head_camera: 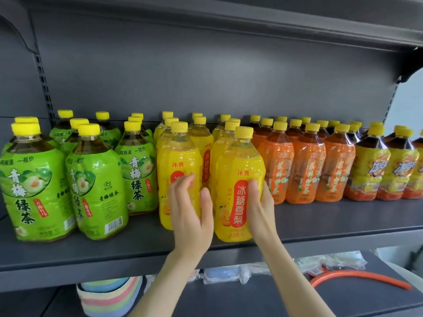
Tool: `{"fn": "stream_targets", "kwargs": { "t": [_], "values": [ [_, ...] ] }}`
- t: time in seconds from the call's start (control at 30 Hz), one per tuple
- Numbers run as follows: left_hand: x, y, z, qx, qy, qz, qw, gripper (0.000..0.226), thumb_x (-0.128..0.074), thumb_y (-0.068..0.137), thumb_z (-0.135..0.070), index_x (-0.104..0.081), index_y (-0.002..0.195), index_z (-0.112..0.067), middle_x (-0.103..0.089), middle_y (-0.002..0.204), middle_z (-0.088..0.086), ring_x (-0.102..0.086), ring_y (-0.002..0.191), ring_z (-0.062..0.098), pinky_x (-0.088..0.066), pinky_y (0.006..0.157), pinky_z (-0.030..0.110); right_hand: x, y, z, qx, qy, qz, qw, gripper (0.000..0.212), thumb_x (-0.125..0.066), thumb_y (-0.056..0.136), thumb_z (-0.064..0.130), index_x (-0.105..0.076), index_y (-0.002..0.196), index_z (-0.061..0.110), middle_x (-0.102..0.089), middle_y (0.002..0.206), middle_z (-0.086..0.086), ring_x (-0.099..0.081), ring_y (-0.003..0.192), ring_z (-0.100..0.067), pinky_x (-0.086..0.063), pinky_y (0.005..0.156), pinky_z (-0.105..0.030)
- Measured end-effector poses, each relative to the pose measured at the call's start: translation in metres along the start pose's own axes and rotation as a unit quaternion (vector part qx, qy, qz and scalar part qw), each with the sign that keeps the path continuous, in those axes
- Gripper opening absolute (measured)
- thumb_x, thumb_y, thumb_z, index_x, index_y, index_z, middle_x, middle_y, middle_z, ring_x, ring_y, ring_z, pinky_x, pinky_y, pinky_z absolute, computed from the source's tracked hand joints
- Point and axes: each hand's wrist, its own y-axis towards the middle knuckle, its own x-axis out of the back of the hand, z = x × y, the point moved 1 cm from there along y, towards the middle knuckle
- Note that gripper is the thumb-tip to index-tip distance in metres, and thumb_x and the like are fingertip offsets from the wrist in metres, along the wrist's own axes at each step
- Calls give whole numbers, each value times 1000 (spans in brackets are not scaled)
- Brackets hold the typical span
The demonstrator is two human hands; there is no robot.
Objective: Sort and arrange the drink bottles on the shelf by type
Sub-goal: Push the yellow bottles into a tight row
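Right grip (262, 203) curled round the right flank of the front pear-drink bottle (238, 184), holding it upright near the front edge of the shelf (343, 223). Left grip (191, 213) loose, fingers straightish, just beside the bottle's left flank and in front of the neighbouring yellow bottle (178, 156); contact unclear. Step looks like squaring the yellow group between green tea bottles (34, 179) and orange bottles (304, 170). Next likely needs a two-sided push back, label forward. Clear plastic, glossy sleeve labels, yellow screw caps, rounded shoulders; probably slippery and tippy.
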Motion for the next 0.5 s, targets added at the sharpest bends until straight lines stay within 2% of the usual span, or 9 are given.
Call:
{"fn": "stream_targets", "kwargs": {
  "t": [0.07,0.13,0.2,0.27,0.33,0.43,0.5],
  "values": [
    [-11,-1,-7,31,-42,46,998,40,-38,95,-40,-45,126,-14,-53,119,1,-49,107,-3,-40,86,8,0,1,-1,1,4,18,1000,55,-45,77,70,-59,111,29,-71,96,2,-70,87,-15,-56,69,-26],
    [-25,-5,-11,85,-60,77,992,52,-30,92,-57,-37,132,-26,-49,130,-5,-47,117,-1,-42,93,13,2,1,-1,4,6,37,999,52,-47,81,66,-59,112,27,-71,96,3,-69,86,-13,-55,67,-24],
    [-39,-9,-15,125,-92,100,983,70,-24,85,-73,-31,139,-28,-43,139,-8,-44,125,1,-41,100,17,7,3,-1,12,13,51,999,46,-48,85,58,-58,117,25,-71,98,6,-69,86,-10,-53,68,-20],
    [-52,-13,-20,138,-116,85,980,82,-24,81,-80,-26,143,-27,-40,142,-8,-41,124,-6,-39,96,9,14,6,-2,21,12,63,998,44,-49,87,53,-57,121,26,-70,102,10,-68,92,-8,-53,71,-18],
    [-66,-17,-25,146,-126,71,979,83,-26,78,-83,-25,141,-27,-42,140,-5,-44,122,-5,-42,90,7,24,9,0,27,15,70,997,40,-51,86,52,-56,120,30,-69,104,13,-67,95,-5,-52,72,-16],
    [-87,-23,-32,182,-129,65,973,68,-27,81,-78,-29,134,-35,-46,137,-2,-49,121,10,-49,96,27,48,16,-2,23,21,67,997,48,-56,85,59,-53,123,30,-70,108,6,-69,93,-9,-55,72,-22],
    [-97,-23,-32,174,-77,1,982,54,-29,89,-62,-36,132,-29,-45,134,-2,-46,122,10,-43,100,21,67,23,-2,20,18,57,998,61,-57,77,66,-52,125,29,-70,109,4,-69,93,-12,-57,74,-27]
  ]
}}
